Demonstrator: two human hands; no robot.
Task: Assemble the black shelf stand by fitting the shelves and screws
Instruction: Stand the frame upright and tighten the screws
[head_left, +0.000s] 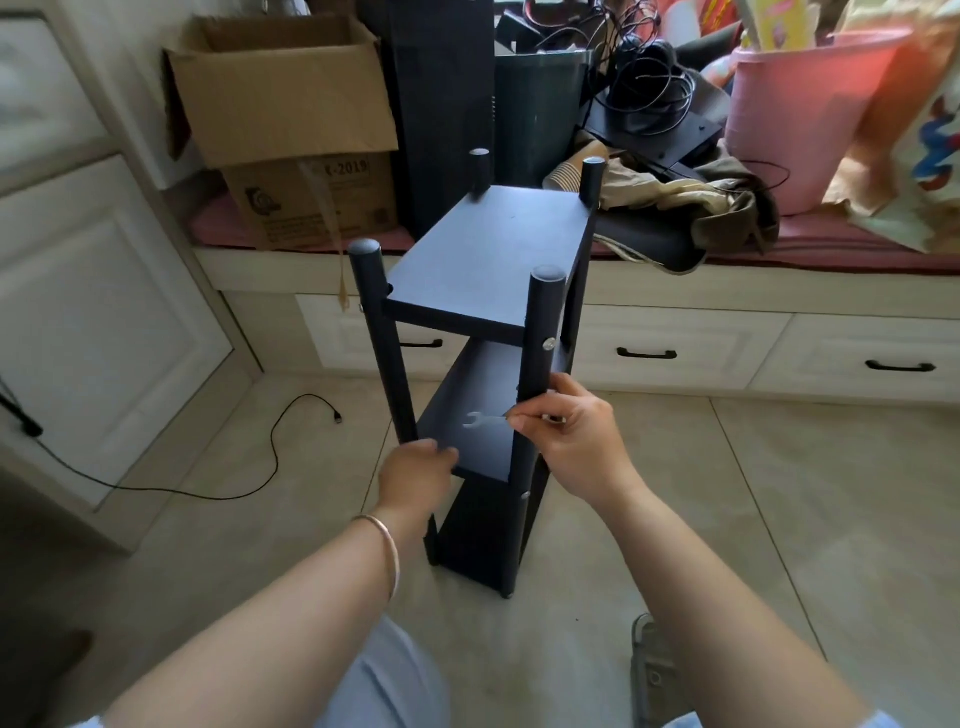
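Note:
The black shelf stand (483, 249) stands upright on the tiled floor, with three shelves between four round posts. Silver screw heads (548, 343) show on the near right post. My left hand (415, 475) grips the front edge of the middle shelf (467, 447) near the left post. My right hand (569, 431) pinches a small silver wrench (480, 421), held over the middle shelf beside the near right post (540, 358).
A window seat with drawers (675, 348) runs behind the stand, loaded with a cardboard box (291, 104), a dark bin (535, 104), cables and a pink bucket (800, 114). A black cable (280, 441) lies on the floor at left. A cabinet (104, 312) stands left.

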